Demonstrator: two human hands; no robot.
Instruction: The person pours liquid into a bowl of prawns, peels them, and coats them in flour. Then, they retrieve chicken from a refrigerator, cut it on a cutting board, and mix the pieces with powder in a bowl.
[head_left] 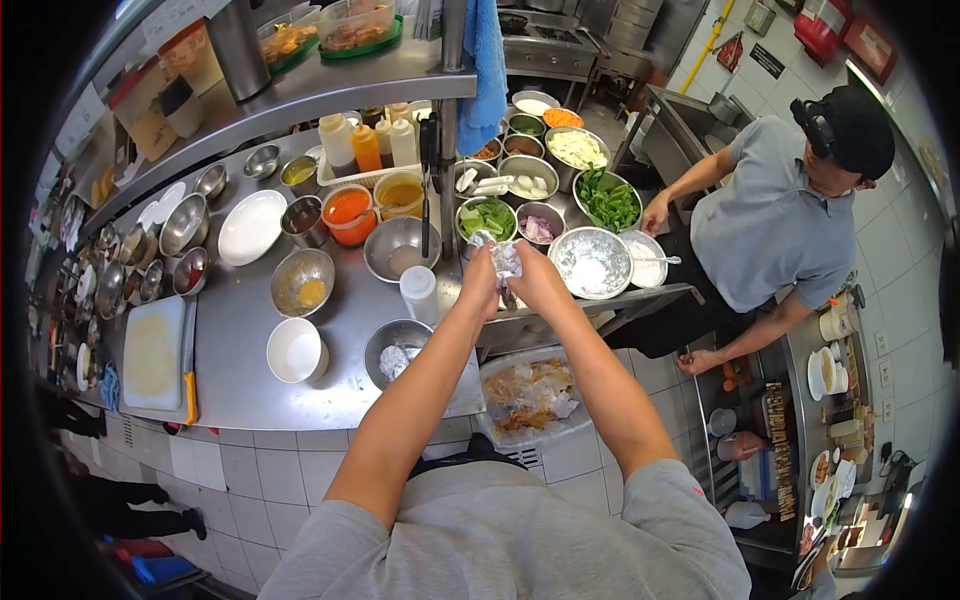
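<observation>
My left hand (pixel 480 280) and my right hand (pixel 541 283) are raised close together in front of the metal bowls. Between their closed fingers is a white, flour-coated piece of food (pixel 507 260); its kind cannot be made out. To the right of my right hand sits a bowl dusted with white flour (pixel 591 262). Below and left of my left hand, a metal bowl (pixel 372 362) contains white-coated pieces (pixel 396 362). A white squeeze bottle (pixel 419 294) stands close to my left forearm.
Bowls of chopped vegetables (pixel 609 200) line the back. At right stands a co-worker (pixel 790 190), one hand near those bowls. A bin of scraps (pixel 530 395) lies below my hands. A cutting board (pixel 155 352) and a knife with orange handle (pixel 191 398) are at left.
</observation>
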